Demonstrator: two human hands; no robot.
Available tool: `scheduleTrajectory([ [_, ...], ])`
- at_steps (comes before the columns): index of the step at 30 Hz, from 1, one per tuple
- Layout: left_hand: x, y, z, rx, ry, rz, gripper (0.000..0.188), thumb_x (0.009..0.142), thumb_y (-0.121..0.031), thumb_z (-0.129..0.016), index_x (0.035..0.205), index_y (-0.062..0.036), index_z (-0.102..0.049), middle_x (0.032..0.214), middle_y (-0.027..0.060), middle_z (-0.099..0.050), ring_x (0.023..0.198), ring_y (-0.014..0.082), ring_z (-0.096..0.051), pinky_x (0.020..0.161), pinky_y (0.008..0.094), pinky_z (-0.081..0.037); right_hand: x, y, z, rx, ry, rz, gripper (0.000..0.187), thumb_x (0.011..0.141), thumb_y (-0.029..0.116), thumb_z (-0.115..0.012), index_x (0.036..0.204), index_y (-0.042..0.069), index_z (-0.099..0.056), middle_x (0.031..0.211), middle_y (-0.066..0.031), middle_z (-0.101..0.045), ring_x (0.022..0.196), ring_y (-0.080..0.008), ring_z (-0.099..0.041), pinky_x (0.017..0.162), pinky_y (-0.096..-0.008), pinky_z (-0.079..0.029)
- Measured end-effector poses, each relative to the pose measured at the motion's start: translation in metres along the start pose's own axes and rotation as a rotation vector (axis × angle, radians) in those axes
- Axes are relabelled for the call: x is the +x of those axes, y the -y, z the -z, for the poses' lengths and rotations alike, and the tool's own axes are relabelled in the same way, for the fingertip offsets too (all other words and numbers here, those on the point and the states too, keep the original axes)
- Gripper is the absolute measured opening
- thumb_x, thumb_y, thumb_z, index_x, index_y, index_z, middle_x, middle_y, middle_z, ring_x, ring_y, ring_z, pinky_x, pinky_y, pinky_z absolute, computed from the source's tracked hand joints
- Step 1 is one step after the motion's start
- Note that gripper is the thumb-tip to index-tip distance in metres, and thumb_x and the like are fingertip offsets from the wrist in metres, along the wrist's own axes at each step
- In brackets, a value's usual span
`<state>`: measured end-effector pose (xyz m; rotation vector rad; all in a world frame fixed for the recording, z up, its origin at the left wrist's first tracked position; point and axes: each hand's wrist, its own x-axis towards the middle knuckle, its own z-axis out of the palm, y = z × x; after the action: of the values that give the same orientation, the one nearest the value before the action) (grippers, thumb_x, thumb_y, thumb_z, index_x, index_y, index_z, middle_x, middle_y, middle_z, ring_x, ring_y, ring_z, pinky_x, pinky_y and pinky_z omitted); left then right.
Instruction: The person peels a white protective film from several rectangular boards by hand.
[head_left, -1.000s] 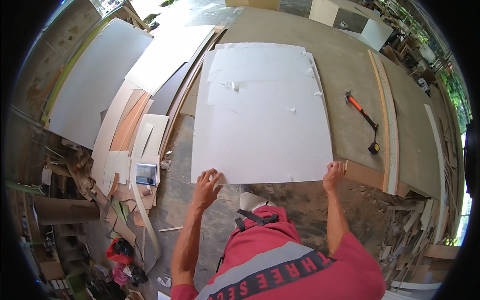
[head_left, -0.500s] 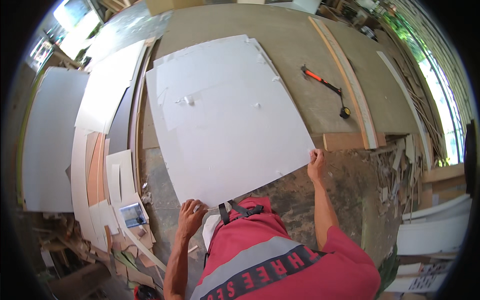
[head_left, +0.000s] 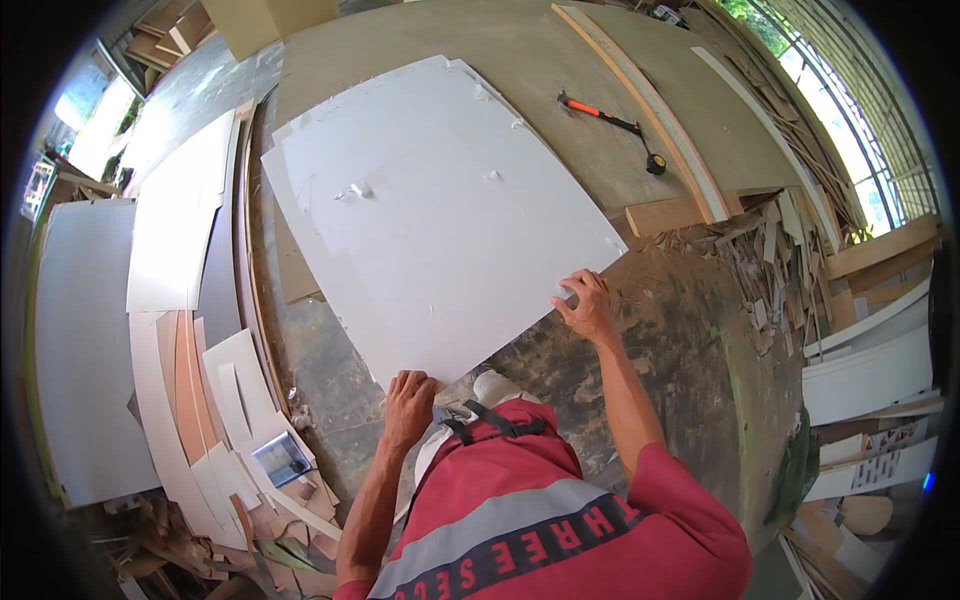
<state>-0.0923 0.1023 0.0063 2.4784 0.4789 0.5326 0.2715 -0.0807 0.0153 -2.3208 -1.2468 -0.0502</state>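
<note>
A large white sheet point(head_left: 430, 220) lies at a slant over the brown board, its near edge reaching toward my body. My left hand point(head_left: 409, 410) is curled over its near left corner, fingers closed on the edge. At the near right edge, my right hand point(head_left: 588, 305) is closed around a small pale object point(head_left: 568, 296), whose kind I cannot make out. Small white curled scraps point(head_left: 360, 188) lie on the sheet's surface. Beyond its right edge, a hammer point(head_left: 600, 114) with an orange and black handle rests beside a black and yellow tape measure point(head_left: 655, 164).
The brown board point(head_left: 400, 40) spreads out behind the sheet. A long wooden strip point(head_left: 650, 110) lies across its right side, above a wood block point(head_left: 670, 215). Offcuts point(head_left: 765, 260) are heaped at right. Panels point(head_left: 180, 220) and a blue-white packet point(head_left: 283, 459) lie at left.
My right hand has moved from the sheet's right corner leftward along its near edge. My left hand stays at its corner. The whole view has turned slightly.
</note>
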Motion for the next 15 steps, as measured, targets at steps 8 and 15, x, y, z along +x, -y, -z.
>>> scheduleTrajectory([
  [8, 0.007, 0.0, 0.005, -0.115, 0.018, 0.065, 0.015, 0.086, -0.005, -0.07, 0.101, -0.001, -0.069, 0.1, 0.0127, -0.064, 0.098, 0.0339, -0.059, 0.087, 0.0445, -0.048, -0.005, 0.007, -0.028, -0.089, -0.088, -0.123, 0.012, 0.101, 0.015, -0.062, 0.099, 0.004, -0.057, 0.1, -0.0116, -0.059, 0.099, -0.0332, -0.057, 0.089, -0.0483, -0.045],
  [15, 0.048, -0.03, -0.024, -0.156, 0.078, 0.113, 0.024, 0.087, -0.011, -0.072, 0.109, -0.0002, -0.069, 0.108, 0.0139, -0.065, 0.105, 0.0342, -0.059, 0.092, 0.0439, -0.049, 0.011, 0.032, -0.014, 0.324, 0.149, -0.423, 0.013, 0.102, 0.013, -0.062, 0.102, 0.0, -0.06, 0.091, -0.0129, -0.072, 0.086, -0.0354, -0.068, 0.08, -0.048, -0.054],
])
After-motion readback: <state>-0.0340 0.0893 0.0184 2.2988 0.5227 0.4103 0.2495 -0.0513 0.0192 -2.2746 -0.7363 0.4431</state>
